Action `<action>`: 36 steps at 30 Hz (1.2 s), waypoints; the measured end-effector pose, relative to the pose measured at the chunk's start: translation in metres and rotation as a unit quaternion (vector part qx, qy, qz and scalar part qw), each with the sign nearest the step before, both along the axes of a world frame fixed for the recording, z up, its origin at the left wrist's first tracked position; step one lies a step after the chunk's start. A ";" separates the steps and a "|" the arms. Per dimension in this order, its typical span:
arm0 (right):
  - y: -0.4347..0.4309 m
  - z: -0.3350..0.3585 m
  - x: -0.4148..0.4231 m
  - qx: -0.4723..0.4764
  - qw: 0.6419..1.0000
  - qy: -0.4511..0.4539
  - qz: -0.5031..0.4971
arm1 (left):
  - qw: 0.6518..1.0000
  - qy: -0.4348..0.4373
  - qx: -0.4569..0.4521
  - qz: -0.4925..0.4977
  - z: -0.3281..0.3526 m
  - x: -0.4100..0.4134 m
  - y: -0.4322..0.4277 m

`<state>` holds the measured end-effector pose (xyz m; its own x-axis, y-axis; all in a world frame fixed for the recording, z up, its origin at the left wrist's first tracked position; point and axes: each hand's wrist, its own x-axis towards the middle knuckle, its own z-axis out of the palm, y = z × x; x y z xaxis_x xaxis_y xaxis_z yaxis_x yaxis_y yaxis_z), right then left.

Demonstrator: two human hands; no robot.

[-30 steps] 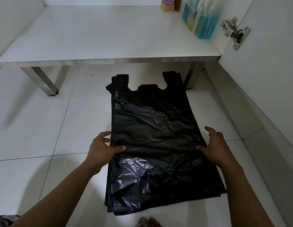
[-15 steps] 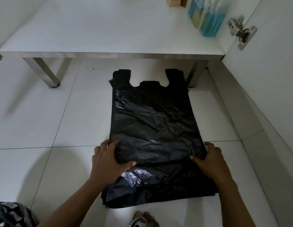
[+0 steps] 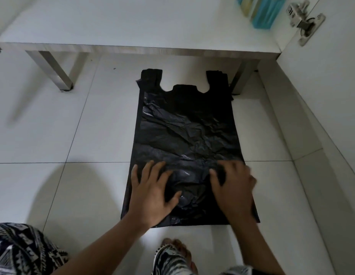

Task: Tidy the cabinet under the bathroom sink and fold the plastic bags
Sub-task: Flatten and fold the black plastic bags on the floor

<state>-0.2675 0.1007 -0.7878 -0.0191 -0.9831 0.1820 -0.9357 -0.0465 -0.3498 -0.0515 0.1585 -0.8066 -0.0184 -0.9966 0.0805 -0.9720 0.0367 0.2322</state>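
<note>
black plastic bag (image 3: 188, 135) lies flat on the floor tiles (image 3: 53, 126) just in front of the cabinet shelf (image 3: 133, 22), handles (image 3: 151, 78) twd the shelf, bottom edge nearest us. our left hand (image 3: 152, 191) & right hand (image 3: 232, 191) press flat on its near end, fingers straight, apart from each other, gripping nothing. we reckon it's thin, light, slick & crinkly, apt to slide on tile, so take it by a long side edge w/ a palm pinning it.

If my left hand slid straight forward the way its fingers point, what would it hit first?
Only more of the flat black plastic bag under the left hand; that line looks free. Past its handles, probably the white cabinet shelf's front edge.
</note>
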 end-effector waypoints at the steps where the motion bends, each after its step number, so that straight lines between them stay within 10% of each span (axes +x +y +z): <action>1: 0.006 -0.009 0.013 0.012 0.999 0.024 0.035 | 1.000 -0.006 0.019 0.006 -0.005 -0.002 0.002; 16: 0.011 -0.051 -0.058 0.154 0.983 0.091 -0.037 | 0.997 -0.013 0.080 -0.018 -0.032 0.008 0.011; 28: 0.013 -0.033 -0.054 0.075 0.970 -0.208 -0.099 | 0.995 0.014 0.097 0.027 -0.024 0.001 -0.005; 36: 0.009 -0.033 -0.063 0.082 0.985 -0.130 -0.073 | 0.996 0.026 0.073 0.051 -0.022 -0.007 -0.006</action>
